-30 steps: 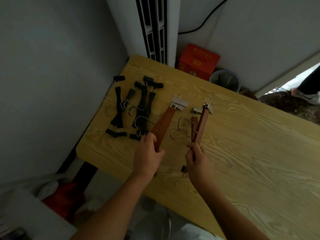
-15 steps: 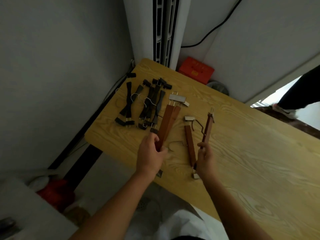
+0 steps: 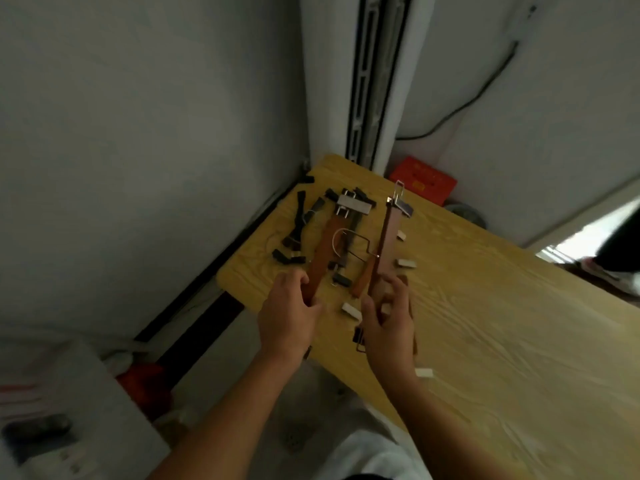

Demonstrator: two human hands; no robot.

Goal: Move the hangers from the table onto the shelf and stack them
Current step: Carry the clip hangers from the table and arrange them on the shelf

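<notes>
My left hand [image 3: 289, 315] grips the near end of a brown wooden clip hanger [image 3: 323, 251], lifted off the table with its metal clip [image 3: 353, 206] pointing away. My right hand [image 3: 389, 322] holds two more brown wooden hangers [image 3: 386, 240], raised and pointing away; their wire hooks [image 3: 349, 244] hang between the bars. Several black clip hangers [image 3: 299, 223] lie in a loose pile on the wooden table [image 3: 502, 323] near its far left corner, partly hidden behind the raised hangers.
The table's corner meets a grey wall on the left and a white tall unit [image 3: 367, 81] behind. An orange box [image 3: 424, 180] sits on the floor past the far edge. White furniture [image 3: 69, 410] stands low at left. No shelf is in view.
Both hands lifted the brown hangers off the table and raised them. The right hand now holds two hangers instead of one. The camera tilted up toward the wall.
</notes>
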